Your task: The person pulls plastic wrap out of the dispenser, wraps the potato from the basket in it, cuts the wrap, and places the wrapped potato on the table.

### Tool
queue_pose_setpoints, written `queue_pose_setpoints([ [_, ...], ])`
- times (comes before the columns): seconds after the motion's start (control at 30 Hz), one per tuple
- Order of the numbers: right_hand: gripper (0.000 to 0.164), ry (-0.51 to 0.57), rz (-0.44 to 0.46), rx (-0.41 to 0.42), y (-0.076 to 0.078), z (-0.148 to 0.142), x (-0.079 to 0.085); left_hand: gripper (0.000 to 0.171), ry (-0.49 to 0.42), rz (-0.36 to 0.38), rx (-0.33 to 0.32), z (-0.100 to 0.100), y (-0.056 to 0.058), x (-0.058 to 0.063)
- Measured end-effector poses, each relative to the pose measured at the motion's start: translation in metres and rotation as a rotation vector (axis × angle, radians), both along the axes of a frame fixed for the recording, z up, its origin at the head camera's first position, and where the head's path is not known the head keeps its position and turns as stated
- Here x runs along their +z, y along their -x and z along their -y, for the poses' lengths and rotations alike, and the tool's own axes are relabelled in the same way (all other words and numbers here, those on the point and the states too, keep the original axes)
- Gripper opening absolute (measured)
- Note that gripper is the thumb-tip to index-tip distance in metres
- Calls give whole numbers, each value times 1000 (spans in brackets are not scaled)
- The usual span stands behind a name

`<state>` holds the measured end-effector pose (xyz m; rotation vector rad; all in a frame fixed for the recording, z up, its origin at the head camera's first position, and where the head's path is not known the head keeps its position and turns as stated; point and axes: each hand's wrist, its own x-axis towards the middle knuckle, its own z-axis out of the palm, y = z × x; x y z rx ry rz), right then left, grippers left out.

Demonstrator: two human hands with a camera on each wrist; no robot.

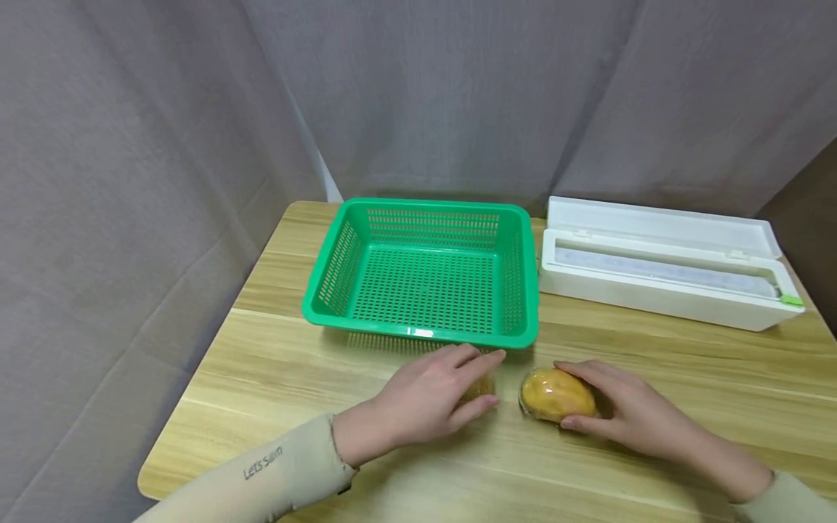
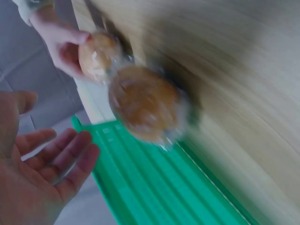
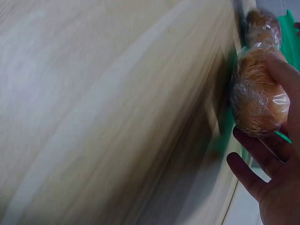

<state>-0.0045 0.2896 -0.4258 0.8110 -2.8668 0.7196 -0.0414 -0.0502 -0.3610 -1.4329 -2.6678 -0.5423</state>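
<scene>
A yellow-orange oval fruit [image 1: 557,394], mango-like and wrapped in clear film, lies on the table. My right hand [image 1: 631,407] grips it from the right, thumb on the near side and fingers on the far side. A second film-wrapped fruit [image 2: 146,104], browner orange, sits to its left and is mostly hidden by my left hand [image 1: 434,396] in the head view. In the left wrist view that hand's fingers [image 2: 70,161] are loosely spread, with a gap between them and this fruit. Both fruits also show in the right wrist view, the held one [image 3: 260,96] closer.
Behind the hands stands a green plastic basket [image 1: 418,339] with slotted walls, its front rim just beyond my left fingertips. At the back right, a long white box [image 1: 654,301] has its lid raised over a roll of clear film. Grey curtains hang behind the wooden table [image 1: 261,378].
</scene>
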Motion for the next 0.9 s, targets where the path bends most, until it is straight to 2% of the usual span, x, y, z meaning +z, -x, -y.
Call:
queue_pose_setpoints([
  [0.3, 76, -6, 32, -8, -2, 8, -2, 55, -44, -96, 65, 44, 11, -5],
  [0.5, 81, -8, 94, -19, -3, 8, 0, 55, -68, -107, 128, 63, 20, -6],
  [0.73, 86, -15, 109, -18, -5, 4, 7, 49, -119, -131, 186, 78, 25, 4],
  [0.9, 85, -26, 84, -40, -4, -7, 17, 52, -109, -114, 254, 91, 37, 14],
])
